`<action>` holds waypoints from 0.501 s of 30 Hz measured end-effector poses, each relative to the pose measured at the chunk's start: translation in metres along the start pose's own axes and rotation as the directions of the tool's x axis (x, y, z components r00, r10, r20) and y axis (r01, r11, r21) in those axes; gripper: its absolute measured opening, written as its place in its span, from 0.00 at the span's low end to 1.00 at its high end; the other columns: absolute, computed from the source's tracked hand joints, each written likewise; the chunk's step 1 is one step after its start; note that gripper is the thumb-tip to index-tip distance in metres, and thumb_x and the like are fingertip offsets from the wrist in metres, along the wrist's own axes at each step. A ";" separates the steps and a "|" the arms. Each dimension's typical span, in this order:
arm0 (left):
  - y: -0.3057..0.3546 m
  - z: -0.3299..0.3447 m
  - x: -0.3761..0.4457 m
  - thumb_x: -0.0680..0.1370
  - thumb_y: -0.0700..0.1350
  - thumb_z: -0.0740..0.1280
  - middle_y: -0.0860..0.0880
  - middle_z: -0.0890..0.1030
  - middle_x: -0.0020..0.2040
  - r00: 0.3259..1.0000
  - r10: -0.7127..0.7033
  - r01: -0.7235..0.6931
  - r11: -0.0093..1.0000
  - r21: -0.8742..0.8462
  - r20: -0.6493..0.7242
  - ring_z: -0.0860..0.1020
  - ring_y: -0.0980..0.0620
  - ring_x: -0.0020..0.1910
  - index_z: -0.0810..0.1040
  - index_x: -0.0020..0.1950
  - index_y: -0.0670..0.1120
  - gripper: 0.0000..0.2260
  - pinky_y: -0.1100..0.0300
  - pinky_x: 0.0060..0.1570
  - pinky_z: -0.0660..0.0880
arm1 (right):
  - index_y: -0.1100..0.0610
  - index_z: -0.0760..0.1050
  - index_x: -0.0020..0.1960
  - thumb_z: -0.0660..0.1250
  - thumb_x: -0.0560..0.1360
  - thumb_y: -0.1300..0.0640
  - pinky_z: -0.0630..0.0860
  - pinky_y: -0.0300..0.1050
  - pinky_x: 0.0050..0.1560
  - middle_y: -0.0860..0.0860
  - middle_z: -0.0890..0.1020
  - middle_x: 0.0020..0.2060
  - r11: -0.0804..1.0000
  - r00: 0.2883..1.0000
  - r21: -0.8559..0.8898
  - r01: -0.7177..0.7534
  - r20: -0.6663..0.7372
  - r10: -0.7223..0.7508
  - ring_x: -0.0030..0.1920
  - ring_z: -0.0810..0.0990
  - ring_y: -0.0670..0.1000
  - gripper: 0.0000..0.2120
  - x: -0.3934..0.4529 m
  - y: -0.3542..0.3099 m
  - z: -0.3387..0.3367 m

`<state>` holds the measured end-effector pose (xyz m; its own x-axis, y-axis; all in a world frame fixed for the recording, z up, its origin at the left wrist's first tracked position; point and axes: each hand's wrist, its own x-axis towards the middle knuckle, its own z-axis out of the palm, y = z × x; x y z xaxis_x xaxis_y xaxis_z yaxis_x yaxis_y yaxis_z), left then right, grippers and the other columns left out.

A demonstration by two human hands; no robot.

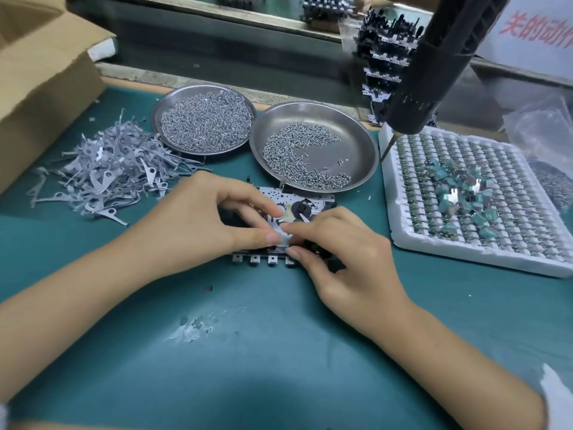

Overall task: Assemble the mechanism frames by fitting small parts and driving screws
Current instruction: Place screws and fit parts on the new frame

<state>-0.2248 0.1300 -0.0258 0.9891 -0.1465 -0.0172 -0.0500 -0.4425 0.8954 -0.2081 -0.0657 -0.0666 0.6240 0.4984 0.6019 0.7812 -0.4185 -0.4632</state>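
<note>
Mechanism frame (297, 200) flat on bench (217, 352), 6 o'clock of screw dish (356, 141). Left hand (198, 218) and right hand (338, 256) both pinch small part at frame's near edge. Judged light, stiff, thin sheet metal; hold by edges, avoid gear.

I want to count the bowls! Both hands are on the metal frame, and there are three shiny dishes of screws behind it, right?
Not quite: the head view shows two shiny dishes, not three, a fuller one and a half-empty one. The left hand and right hand are indeed on the metal frame.
</note>
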 end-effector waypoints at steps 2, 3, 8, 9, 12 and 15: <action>-0.002 0.001 0.000 0.65 0.49 0.77 0.56 0.84 0.35 1.000 -0.007 0.007 1.000 -0.003 0.006 0.79 0.65 0.34 0.83 0.44 0.55 0.09 0.68 0.44 0.75 | 0.63 0.81 0.51 0.71 0.70 0.67 0.74 0.39 0.43 0.51 0.82 0.37 1.000 1.000 -0.006 -0.005 -0.021 0.005 0.40 0.76 0.53 0.09 -0.001 -0.001 0.000; -0.003 0.001 0.000 0.66 0.48 0.77 0.55 0.84 0.35 1.000 -0.007 0.007 1.000 -0.009 0.013 0.79 0.64 0.34 0.83 0.44 0.56 0.09 0.67 0.45 0.76 | 0.62 0.81 0.51 0.71 0.70 0.67 0.74 0.38 0.42 0.51 0.82 0.37 1.000 0.999 -0.010 -0.007 -0.034 0.007 0.40 0.76 0.53 0.09 -0.001 -0.001 0.000; -0.005 0.004 0.001 0.67 0.46 0.76 0.54 0.85 0.35 0.999 -0.024 0.025 0.998 -0.049 0.024 0.78 0.62 0.31 0.82 0.47 0.59 0.12 0.69 0.36 0.75 | 0.63 0.81 0.48 0.70 0.68 0.70 0.75 0.43 0.39 0.51 0.81 0.36 1.000 0.998 -0.025 -0.008 -0.056 0.006 0.38 0.77 0.55 0.09 -0.002 -0.004 0.000; -0.005 0.005 0.001 0.67 0.46 0.76 0.53 0.85 0.35 0.999 -0.030 0.032 0.998 -0.058 0.025 0.77 0.62 0.31 0.82 0.47 0.58 0.12 0.68 0.36 0.75 | 0.63 0.81 0.47 0.70 0.68 0.70 0.75 0.43 0.38 0.51 0.80 0.36 1.000 0.998 -0.029 -0.009 -0.058 0.008 0.38 0.77 0.55 0.09 -0.003 -0.005 0.000; -0.005 0.006 0.000 0.67 0.46 0.77 0.53 0.85 0.35 0.999 -0.031 0.034 0.997 -0.070 0.036 0.77 0.62 0.31 0.83 0.46 0.58 0.11 0.68 0.36 0.75 | 0.63 0.82 0.46 0.70 0.68 0.70 0.75 0.45 0.37 0.51 0.80 0.36 0.999 0.998 -0.040 -0.006 -0.065 0.003 0.37 0.77 0.55 0.08 -0.003 -0.006 -0.001; -0.004 0.006 0.001 0.67 0.44 0.76 0.52 0.84 0.34 0.999 -0.025 0.027 0.997 -0.075 0.034 0.77 0.64 0.30 0.83 0.45 0.57 0.11 0.70 0.36 0.74 | 0.63 0.81 0.45 0.70 0.67 0.72 0.76 0.48 0.36 0.51 0.80 0.35 0.998 0.997 -0.056 -0.005 -0.073 0.001 0.37 0.77 0.56 0.09 -0.003 -0.008 0.001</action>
<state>-0.2247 0.1258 -0.0318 0.9847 -0.1657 -0.0547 -0.0123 -0.3786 0.9255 -0.2160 -0.0633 -0.0655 0.6216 0.4415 0.6470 0.7755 -0.4630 -0.4292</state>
